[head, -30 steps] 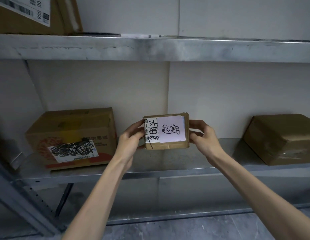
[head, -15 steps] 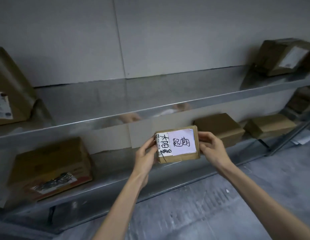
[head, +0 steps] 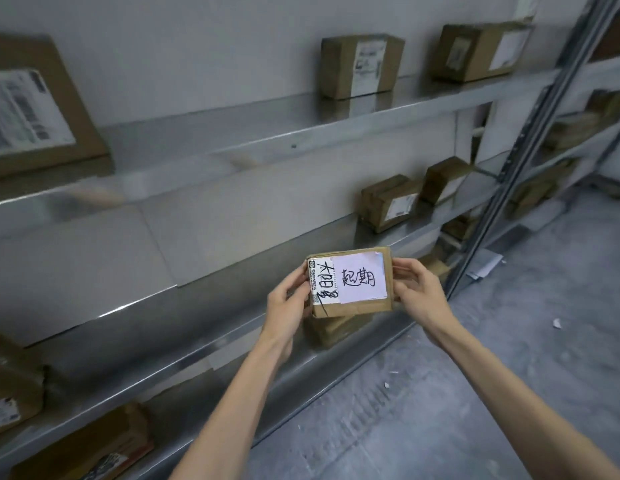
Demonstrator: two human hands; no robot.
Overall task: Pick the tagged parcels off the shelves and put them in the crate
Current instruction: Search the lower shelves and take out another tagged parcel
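Note:
I hold a small brown cardboard parcel in the air in front of the metal shelves. It carries a pale pink tag with handwritten characters and a white shipping label on its left end. My left hand grips its left side and my right hand grips its right side. No crate is in view.
Metal shelving runs along the left wall with several brown parcels: two on the upper shelf, two on the middle shelf, one right behind the held parcel. A steel upright stands at right. Grey concrete floor lies below.
My view has swung to the right along the shelves and away from them. The parcel stays gripped in both hands, off the shelf, now over the shelf edge and floor.

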